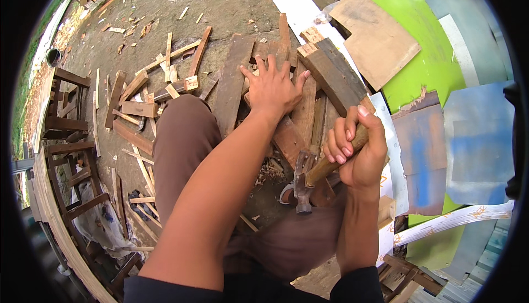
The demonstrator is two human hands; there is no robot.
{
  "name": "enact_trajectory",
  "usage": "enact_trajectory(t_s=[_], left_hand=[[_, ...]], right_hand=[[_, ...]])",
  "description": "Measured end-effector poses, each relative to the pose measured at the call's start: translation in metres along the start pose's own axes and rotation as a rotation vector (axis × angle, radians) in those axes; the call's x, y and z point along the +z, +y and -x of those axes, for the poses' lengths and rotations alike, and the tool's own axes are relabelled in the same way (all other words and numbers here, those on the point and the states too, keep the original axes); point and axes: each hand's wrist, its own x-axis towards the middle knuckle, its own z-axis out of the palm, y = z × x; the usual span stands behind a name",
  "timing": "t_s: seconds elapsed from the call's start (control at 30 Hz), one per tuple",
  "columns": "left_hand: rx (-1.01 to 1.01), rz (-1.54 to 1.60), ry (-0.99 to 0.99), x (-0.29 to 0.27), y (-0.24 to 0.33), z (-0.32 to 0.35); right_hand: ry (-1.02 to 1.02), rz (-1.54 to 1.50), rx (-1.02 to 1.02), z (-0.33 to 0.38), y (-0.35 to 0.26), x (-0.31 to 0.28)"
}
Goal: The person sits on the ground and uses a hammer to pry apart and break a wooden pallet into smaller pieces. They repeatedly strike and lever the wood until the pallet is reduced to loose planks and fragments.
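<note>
My left hand (273, 89) lies with its fingers spread over several brown boards in front of me. One of them, a wide weathered plank (234, 79), runs beside the fingertips on the left. In my right hand (361, 151) is a hammer, its fingers wrapped round the wooden handle. The metal hammer head (302, 194) hangs low over my right leg, apart from the boards. A thick dark timber (336, 74) slants between the left hand and the sheets, its lower end close behind my right hand. What lies under my left palm is hidden.
Loose wood offcuts (140, 109) are strewn on the ground left of my knee (187, 124). Wooden frames (69, 148) are stacked at the far left. To the right lie a brown panel (374, 38), a bright green sheet (435, 63) and a blue-grey sheet (476, 143).
</note>
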Motion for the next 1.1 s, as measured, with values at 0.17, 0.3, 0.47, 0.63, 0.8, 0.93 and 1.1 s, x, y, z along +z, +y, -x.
enact_trajectory(t_s=[0.17, 0.3, 0.47, 0.63, 0.8, 0.93, 1.1], left_hand=[[-0.036, -0.035, -0.008, 0.0, 0.004, -0.006], [-0.044, -0.036, -0.018, -0.003, 0.006, -0.011], [-0.07, 0.02, -0.098, -0.006, 0.005, -0.011], [-0.081, -0.013, -0.065, -0.003, 0.007, -0.012], [-0.054, -0.036, 0.0, 0.002, 0.008, -0.012], [-0.078, -0.018, -0.012, -0.001, 0.008, -0.011], [-0.085, 0.018, -0.101, -0.009, 0.007, -0.011]], right_hand=[[-0.055, 0.025, -0.055, -0.003, 0.001, -0.002], [-0.062, 0.009, -0.06, -0.007, 0.0, -0.004], [-0.075, 0.057, -0.118, 0.001, 0.001, 0.006], [-0.116, 0.113, -0.14, 0.012, 0.002, 0.014], [-0.101, 0.021, -0.109, 0.019, 0.002, 0.018], [-0.11, 0.086, -0.115, 0.027, 0.006, 0.022], [-0.183, 0.254, -0.202, 0.037, 0.013, 0.03]])
